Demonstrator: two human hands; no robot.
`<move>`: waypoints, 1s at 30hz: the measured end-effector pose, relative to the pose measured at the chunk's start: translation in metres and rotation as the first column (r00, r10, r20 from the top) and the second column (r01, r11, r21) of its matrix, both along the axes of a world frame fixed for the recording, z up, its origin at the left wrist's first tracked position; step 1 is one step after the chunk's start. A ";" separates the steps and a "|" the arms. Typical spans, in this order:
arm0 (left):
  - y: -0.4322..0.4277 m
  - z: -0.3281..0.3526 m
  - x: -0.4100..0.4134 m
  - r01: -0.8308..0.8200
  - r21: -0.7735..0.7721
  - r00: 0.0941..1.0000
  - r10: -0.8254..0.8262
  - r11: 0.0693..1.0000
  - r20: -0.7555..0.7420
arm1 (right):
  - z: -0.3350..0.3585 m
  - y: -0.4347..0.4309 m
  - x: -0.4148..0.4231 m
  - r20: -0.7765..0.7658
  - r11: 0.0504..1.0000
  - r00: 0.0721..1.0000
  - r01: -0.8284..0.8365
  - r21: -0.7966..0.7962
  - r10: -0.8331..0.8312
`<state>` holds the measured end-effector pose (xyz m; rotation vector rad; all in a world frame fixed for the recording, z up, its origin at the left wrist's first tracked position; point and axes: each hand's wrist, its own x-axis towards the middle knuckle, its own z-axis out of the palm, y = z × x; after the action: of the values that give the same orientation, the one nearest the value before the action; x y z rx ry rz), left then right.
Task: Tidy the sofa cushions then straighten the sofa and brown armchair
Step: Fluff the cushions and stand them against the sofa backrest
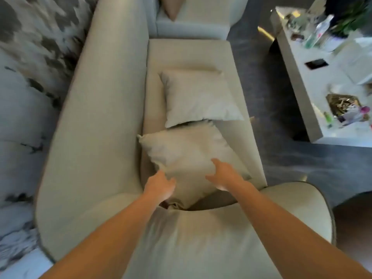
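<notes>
Two hands on the near cushion

The left hand (159, 186) and right hand (223, 176), fingers spread, lay flat on the near cushion (187, 158) at six o'clock on the sofa (96, 117). A second cushion (199, 95) overlapped it at twelve o'clock; a third (171, 7) stood farther off.

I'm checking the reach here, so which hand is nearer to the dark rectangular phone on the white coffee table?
Right. The right hand rests on the near beige cushion, on the side toward the phone. The left hand holds the cushion's opposite edge, farther away.
</notes>
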<state>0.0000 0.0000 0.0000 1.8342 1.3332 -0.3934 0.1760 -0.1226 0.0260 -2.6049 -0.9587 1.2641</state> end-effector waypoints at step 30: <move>0.181 0.047 0.014 -0.036 0.470 0.972 -0.077 0.882 0.220 | -0.148 0.130 -0.064 -0.686 0.388 0.021 0.837 -0.385 -0.727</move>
<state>0.0135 0.1808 0.0474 2.2127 1.3211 0.1586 0.1116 0.0073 -0.1222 -1.4779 0.5908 1.5299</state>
